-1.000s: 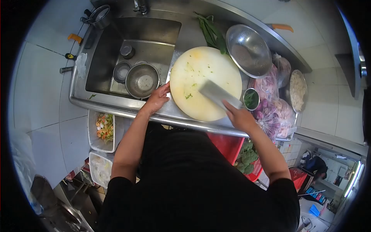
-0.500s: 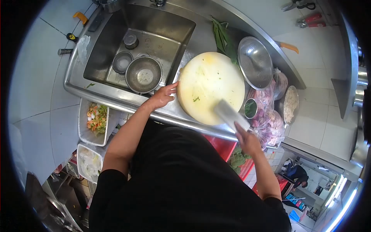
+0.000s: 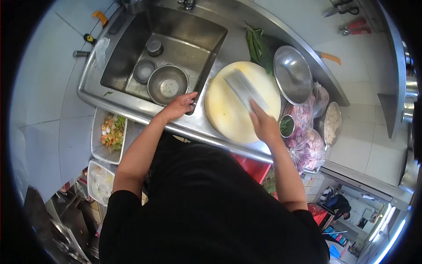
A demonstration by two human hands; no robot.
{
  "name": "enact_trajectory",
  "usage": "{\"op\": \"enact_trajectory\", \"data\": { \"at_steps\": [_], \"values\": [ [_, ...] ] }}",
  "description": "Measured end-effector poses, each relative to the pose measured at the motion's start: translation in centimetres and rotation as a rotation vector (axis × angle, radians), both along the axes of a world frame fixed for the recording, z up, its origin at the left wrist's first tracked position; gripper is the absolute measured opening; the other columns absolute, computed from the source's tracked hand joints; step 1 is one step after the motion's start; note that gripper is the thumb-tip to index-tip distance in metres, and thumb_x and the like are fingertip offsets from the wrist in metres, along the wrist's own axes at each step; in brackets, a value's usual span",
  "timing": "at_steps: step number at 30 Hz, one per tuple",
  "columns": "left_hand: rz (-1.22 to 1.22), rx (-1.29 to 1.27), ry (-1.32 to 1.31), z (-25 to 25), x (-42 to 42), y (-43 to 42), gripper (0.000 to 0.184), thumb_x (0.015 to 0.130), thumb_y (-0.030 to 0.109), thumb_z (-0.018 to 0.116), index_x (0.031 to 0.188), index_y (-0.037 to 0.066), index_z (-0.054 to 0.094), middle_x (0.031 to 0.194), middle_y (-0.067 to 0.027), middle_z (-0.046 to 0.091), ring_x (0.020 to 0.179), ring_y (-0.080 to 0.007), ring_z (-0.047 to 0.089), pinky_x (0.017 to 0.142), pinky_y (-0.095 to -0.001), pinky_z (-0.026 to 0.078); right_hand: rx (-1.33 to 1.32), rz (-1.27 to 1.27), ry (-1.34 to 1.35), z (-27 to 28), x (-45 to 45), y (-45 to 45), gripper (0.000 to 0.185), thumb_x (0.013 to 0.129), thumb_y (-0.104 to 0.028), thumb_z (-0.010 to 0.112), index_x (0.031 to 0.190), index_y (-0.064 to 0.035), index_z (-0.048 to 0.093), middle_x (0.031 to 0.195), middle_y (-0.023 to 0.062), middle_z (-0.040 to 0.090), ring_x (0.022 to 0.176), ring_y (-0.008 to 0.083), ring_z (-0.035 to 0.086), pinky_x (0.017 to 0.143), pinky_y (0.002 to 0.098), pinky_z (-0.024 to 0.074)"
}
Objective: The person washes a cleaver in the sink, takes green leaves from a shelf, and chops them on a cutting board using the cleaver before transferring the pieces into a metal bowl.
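Note:
My right hand (image 3: 266,126) is closed round the handle of a cleaver (image 3: 244,88), whose broad blade lies over the upper part of a thick round chopping board (image 3: 224,116). The board is pale with yellowish stains. My left hand (image 3: 178,107) hovers at the front rim of the sink, left of the board, fingers stretched out and holding nothing. Just beyond it, a metal bowl (image 3: 168,86) sits in the sink. A small metal cup (image 3: 286,126) with chopped greens stands right of the board, close to my right hand.
Long green leaves (image 3: 259,49) and a metal colander (image 3: 292,75) lie behind the board. Plastic bags of food (image 3: 310,143) and a bowl of pale food (image 3: 332,123) crowd the right. Below the sink (image 3: 211,55) stands a bin of vegetable scraps (image 3: 94,138). A person (image 3: 338,203) is far right.
The cleaver has swept from the board's lower right edge up across its top. Green bits no longer show on the board. My left hand has left the board's edge and moved left.

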State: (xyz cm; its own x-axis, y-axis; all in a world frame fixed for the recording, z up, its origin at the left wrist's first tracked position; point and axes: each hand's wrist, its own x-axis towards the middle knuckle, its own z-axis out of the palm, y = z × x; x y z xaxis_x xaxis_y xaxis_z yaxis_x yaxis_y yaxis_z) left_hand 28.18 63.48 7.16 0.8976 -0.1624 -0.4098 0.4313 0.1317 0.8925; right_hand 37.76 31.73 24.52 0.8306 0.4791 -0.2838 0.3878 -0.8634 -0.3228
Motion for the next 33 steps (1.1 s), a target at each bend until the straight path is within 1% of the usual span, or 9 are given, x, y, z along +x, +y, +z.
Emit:
{"op": "enact_trajectory", "data": {
  "at_steps": [7,10,12,14,20,24,25,29,33],
  "values": [
    [0.438,0.226,-0.133,-0.5,-7.0,6.3,0.044,0.09,-0.004,0.061,0.133,0.003,0.058,0.122,-0.0074,0.067,0.106,-0.0167,0.064,0.095,-0.029,0.051,-0.116,0.132,0.126,-0.2,-8.2,-12.2,0.054,0.097,-0.026,0.06,0.149,-0.0288,0.045,0.086,0.0268,0.069,0.077,0.0428,0.069,0.072,0.0504,0.0563],
    [0.528,0.335,-0.092,-1.9,-8.7,8.6,0.038,0.09,-0.003,0.06,0.128,0.003,0.061,0.119,-0.0082,0.068,0.104,-0.0162,0.064,0.093,-0.028,0.051,0.057,0.263,-0.025,-4.7,-5.0,-5.5,0.053,0.098,-0.031,0.057,0.149,-0.032,0.042,0.086,0.0266,0.069,0.077,0.0462,0.068,0.071,0.0546,0.0551],
    [0.661,0.403,-0.152,-4.3,-9.1,9.0,0.03,0.09,-0.004,0.059,0.119,-0.001,0.064,0.112,-0.009,0.069,0.1,-0.0137,0.064,0.091,-0.0268,0.05,-0.215,0.157,0.097,-3.3,-0.7,4.0,0.046,0.1,-0.041,0.049,0.145,-0.0345,0.046,0.088,0.0259,0.069,0.08,0.0458,0.067,0.07,0.0544,0.0544],
    [0.644,0.49,-0.088,-2.2,-8.6,8.1,0.026,0.091,-0.004,0.059,0.116,-0.001,0.065,0.107,-0.0088,0.07,0.097,-0.0134,0.065,0.09,-0.0268,0.05,0.076,0.083,0.05,-4.6,2.0,7.4,0.045,0.1,-0.04,0.05,0.145,-0.0336,0.047,0.093,0.0231,0.071,0.083,0.0436,0.068,0.078,0.0501,0.055],
    [0.681,0.648,-0.085,-0.7,-6.2,5.0,0.018,0.092,0.004,0.062,0.109,0.004,0.07,0.097,-0.0079,0.073,0.089,-0.0148,0.069,0.081,-0.0283,0.053,-0.049,-0.071,0.016,-0.3,-1.8,-6.6,0.05,0.097,-0.027,0.059,0.145,-0.028,0.049,0.107,0.0205,0.07,0.096,0.0407,0.069,0.082,0.0462,0.0549],
    [0.536,0.062,-0.208,-1.8,-3.1,1.5,0.03,0.094,-0.002,0.058,0.122,0.006,0.065,0.108,-0.0082,0.071,0.098,-0.0161,0.067,0.087,-0.0317,0.055,-0.34,-0.291,0.248,3.3,-4.4,-12.4,0.05,0.097,-0.016,0.053,0.147,-0.017,0.047,0.11,0.0284,0.068,0.098,0.035,0.07,0.085,0.0409,0.0538],
    [0.511,0.006,-0.272,-2.1,-2.9,1.1,0.028,0.094,0.003,0.06,0.121,0.008,0.066,0.108,-0.0085,0.071,0.096,-0.0169,0.068,0.085,-0.0338,0.056,-0.033,-0.186,0.201,0.3,-4.4,-16.8,0.05,0.099,-0.014,0.051,0.148,-0.0142,0.046,0.116,0.0258,0.068,0.1,0.0355,0.07,0.087,0.0406,0.0542],
    [0.512,0.722,-0.243,1.4,-4.9,2.5,0.031,0.081,0.016,0.068,0.112,0.011,0.069,0.109,-0.011,0.071,0.098,-0.0281,0.07,0.083,-0.0402,0.055,0.079,0.188,0.059,-5.5,3.3,-13.8,0.046,0.104,-0.013,0.047,0.146,0.0051,0.042,0.138,0.0246,0.055,0.126,0.0281,0.056,0.102,0.0355,0.0461],
    [0.529,1.041,-0.07,0.1,-6.9,3.9,0.012,0.074,0.015,0.061,0.083,0.01,0.068,0.083,-0.016,0.069,0.082,-0.0392,0.067,0.073,-0.0506,0.054,-0.265,0.099,0.299,-18.4,23.3,-8.0,0.07,0.104,-0.048,0.046,0.159,-0.0153,0.019,0.13,0.0101,0.06,0.112,0.0162,0.057,0.1,0.0406,0.046]
  ]
}}
